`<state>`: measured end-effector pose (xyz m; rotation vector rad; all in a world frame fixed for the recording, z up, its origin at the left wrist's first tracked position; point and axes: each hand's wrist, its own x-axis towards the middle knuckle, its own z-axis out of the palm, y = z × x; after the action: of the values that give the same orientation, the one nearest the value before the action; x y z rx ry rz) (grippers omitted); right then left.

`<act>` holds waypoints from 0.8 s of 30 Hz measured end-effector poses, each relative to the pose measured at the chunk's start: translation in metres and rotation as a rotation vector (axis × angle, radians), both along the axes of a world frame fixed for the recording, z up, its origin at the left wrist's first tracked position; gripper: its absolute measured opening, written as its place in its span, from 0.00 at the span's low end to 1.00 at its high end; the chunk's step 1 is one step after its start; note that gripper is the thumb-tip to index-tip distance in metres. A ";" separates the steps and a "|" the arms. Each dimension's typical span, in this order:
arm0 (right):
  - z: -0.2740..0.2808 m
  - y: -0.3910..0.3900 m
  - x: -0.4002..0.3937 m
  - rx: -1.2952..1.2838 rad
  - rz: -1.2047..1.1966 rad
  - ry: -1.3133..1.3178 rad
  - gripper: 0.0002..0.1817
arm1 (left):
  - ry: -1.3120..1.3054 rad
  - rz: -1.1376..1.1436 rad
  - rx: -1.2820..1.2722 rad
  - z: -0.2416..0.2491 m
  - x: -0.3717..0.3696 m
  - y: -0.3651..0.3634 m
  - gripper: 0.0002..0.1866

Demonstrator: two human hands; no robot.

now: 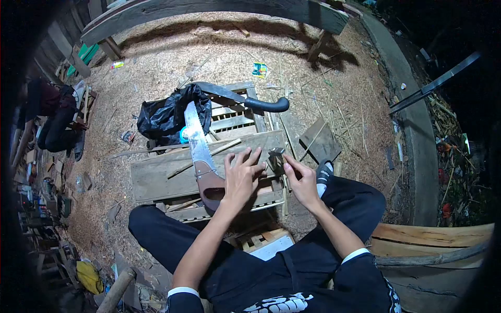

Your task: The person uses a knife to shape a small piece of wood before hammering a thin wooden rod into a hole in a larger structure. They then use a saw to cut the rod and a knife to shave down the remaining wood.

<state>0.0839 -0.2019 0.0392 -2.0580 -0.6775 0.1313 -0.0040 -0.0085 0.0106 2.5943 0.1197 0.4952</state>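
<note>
My left hand [242, 175] is over the wooden board [151, 177], fingers spread, just right of the handsaw's brown handle [207, 182]. My right hand [301, 180] has its thumb and fingers closed at a small dark piece [276, 152], which looks like a tool head; its details are too small to tell. The handsaw blade [195, 133] points away from me, its tip by a black plastic bag [175, 115]. A machete with a dark handle [267, 105] rests across the slatted crate [229, 122]. Thin sticks [180, 169] lie on the board.
A flat wood piece [321, 141] lies right of the board. A long beam [219, 13] spans the far side. Planks [433, 237] are at the lower right. At the far left a person [57, 115] sits. Sawdust [120, 172] covers the ground.
</note>
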 end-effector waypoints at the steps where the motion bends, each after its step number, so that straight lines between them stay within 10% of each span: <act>1: -0.001 0.000 0.000 0.018 -0.011 0.044 0.19 | -0.003 -0.002 0.005 -0.001 0.000 0.001 0.15; 10: -0.004 -0.003 0.002 0.047 -0.033 0.073 0.19 | -0.014 0.022 -0.006 -0.002 0.000 -0.001 0.09; 24: 0.009 -0.014 -0.005 -0.118 0.126 -0.087 0.21 | 0.095 -0.020 0.011 0.011 -0.015 0.034 0.29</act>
<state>0.0792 -0.2156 0.0486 -2.1433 -0.8717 0.1585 -0.0194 0.0259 0.0217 2.6271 0.1233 0.3670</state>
